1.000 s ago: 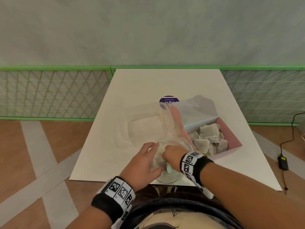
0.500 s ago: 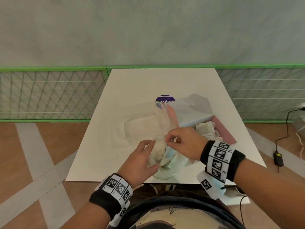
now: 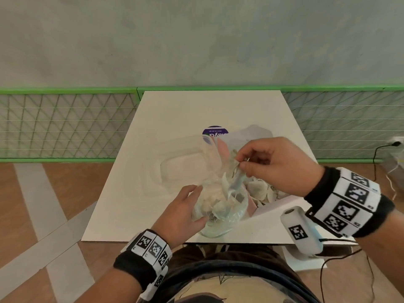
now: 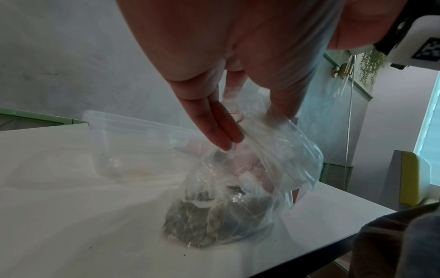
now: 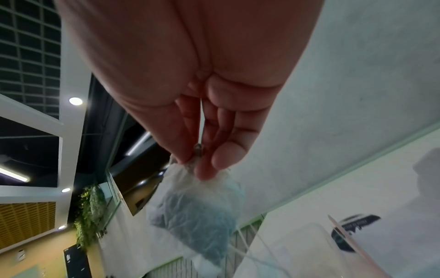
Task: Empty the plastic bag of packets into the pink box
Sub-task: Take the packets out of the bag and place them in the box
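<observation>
A clear plastic bag (image 3: 220, 207) of pale packets stands on the white table (image 3: 196, 110) near its front edge. My left hand (image 3: 200, 202) grips the bag's rim, fingers (image 4: 221, 135) on one side and thumb on the other. Above the bag's mouth, my right hand (image 3: 239, 166) pinches one packet (image 3: 237, 181), which hangs from its fingertips (image 5: 202, 169). The pink box (image 3: 252, 207) sits just right of the bag, largely hidden under my right hand. Several packets (image 3: 259, 190) lie inside it.
A clear plastic lid (image 3: 181, 169) lies on the table left of the box, and a round purple label (image 3: 215, 133) shows behind it. A green mesh fence (image 3: 65, 127) runs behind the table. Cables (image 3: 376, 154) trail at the right.
My right hand has come up out of the bag and risen to the right with a packet pinched in it. The left hand has stayed on the bag.
</observation>
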A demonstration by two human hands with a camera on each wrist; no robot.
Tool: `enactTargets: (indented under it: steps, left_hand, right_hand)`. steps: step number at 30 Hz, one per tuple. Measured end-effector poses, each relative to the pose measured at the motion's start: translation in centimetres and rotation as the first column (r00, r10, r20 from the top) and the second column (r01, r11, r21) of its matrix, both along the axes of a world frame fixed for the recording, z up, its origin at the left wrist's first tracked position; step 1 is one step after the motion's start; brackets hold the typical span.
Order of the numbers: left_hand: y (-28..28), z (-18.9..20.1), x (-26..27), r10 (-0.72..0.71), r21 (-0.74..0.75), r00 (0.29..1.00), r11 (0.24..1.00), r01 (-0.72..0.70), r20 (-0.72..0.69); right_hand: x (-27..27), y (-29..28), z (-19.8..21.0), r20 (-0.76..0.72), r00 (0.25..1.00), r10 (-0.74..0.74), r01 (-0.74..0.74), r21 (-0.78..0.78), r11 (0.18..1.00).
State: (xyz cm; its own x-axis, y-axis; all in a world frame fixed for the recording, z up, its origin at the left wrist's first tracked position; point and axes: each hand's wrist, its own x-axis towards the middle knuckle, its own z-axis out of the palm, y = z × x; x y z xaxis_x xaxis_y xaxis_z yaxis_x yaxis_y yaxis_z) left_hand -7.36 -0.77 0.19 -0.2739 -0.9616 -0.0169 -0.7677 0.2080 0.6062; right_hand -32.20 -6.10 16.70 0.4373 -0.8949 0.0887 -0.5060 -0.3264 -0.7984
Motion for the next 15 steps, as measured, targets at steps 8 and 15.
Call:
enactTargets:
  steps: [8, 15]
  left_hand:
    - [-0.1, 0.2, -0.2, 0.008, 0.044, 1.0, 0.999, -0.008, -0.005]
    - [-0.2, 0.1, -0.3, -0.003, 0.05, 1.0, 0.999, 0.002, 0.01]
  right_hand:
    - [-3.7, -0.1, 3.9, 0.13, 0.989, -0.075, 0.085, -0.072, 0.994]
    - [-5.8, -1.8, 2.3, -0.002, 0.983, -0.182, 0.18, -0.116, 0.977]
